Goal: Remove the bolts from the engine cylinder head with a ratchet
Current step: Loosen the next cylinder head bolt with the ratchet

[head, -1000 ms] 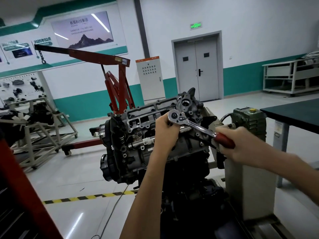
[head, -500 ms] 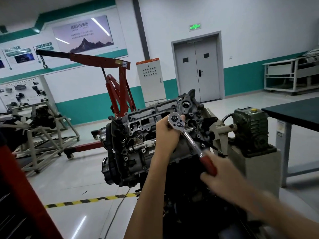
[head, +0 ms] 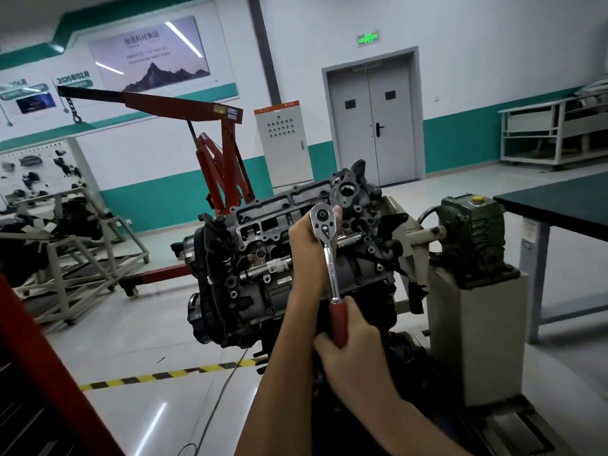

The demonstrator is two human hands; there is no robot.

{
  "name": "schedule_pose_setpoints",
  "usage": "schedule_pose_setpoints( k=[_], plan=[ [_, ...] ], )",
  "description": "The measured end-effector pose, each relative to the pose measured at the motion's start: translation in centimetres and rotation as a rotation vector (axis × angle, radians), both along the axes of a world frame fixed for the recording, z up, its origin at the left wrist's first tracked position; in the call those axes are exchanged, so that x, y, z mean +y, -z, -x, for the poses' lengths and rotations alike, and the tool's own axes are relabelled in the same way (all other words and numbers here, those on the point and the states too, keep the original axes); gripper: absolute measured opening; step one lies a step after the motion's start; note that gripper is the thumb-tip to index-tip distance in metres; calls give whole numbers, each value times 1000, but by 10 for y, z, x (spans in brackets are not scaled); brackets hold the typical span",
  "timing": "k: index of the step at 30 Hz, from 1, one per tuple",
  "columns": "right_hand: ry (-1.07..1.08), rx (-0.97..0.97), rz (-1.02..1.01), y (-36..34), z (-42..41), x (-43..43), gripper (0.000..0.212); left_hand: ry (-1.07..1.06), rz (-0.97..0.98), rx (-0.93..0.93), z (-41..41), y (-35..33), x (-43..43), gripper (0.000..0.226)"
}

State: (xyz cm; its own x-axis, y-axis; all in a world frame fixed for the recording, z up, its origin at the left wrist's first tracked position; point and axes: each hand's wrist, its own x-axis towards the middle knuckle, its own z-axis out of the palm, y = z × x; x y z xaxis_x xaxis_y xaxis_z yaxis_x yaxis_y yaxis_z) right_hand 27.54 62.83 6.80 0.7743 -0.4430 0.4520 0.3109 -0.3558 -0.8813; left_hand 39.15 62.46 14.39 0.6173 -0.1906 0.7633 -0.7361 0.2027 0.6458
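Engine cylinder head [head: 253, 225]: mid-frame, tilted so its upper face leans toward the camera, carried on the engine block beneath it.

Ratchet [head: 330, 258]: chrome head set against the right part of the cylinder head's face, shaft running almost straight down from there to a red grip. The bolt and socket under the head are hidden.

Left hand [head: 306, 255]: back of hand toward the camera, curled in behind the ratchet's head, thumb tip pressed along the head's right edge. The other fingers are out of sight behind the tool; cannot tell how they lie.

Right hand [head: 353, 352]: below the cylinder head, fingers wrapped close together around the red grip, thumb side up.

Surroundings, all taken from the cylinder head:
- Right: green gearbox [head: 473, 232] on a grey pedestal [head: 473, 337], a shaft running from it toward the engine.
- Far right: dark-topped table [head: 559, 205].
- Behind, left: red engine hoist [head: 227, 153], chain and hook hanging from its boom.
- Behind: grey cabinet [head: 283, 143] and grey double door [head: 375, 126].
- Below, left: yellow-black floor tape [head: 164, 373].
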Motion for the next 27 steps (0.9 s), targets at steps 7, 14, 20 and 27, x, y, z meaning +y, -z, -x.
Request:
schedule_pose_setpoints(
  k=[7,14,20,27],
  plan=[
    [-14,171,528,-35,30,-93,36,60,-148,-11,-7,-9,6,52],
    [94,191,856,-61,24,-129,24,43,-55,30,-4,2,14,52],
    [47,14,137,2,6,-17,31,16,-13,14,2,1,9,51],
    [-48,153,478,-24,23,-76,30,78,-44,25,-6,2,14,46]
  ],
)
